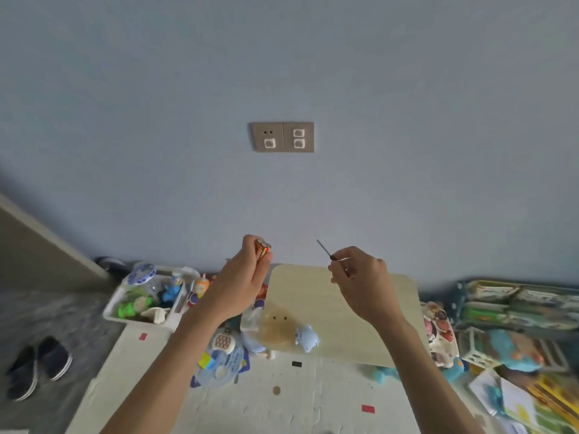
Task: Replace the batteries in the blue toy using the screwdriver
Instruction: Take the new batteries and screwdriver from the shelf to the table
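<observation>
Left hand [247, 277] raised, gripping batteries [263, 249]; right hand [360, 277] pinching screwdriver [332, 257]. Blue toy [307, 338] lies below, between both hands, on counter [344, 296]. Risk: loose batteries slipping, dropping among clutter.

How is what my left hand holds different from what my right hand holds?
The left hand grips an orange cylindrical battery, short and thick; the right hand pinches a thin black-handled screwdriver, long and slender. The battery stands roughly upright; the screwdriver tilts up-left. Both are raised above the beige board.
</observation>
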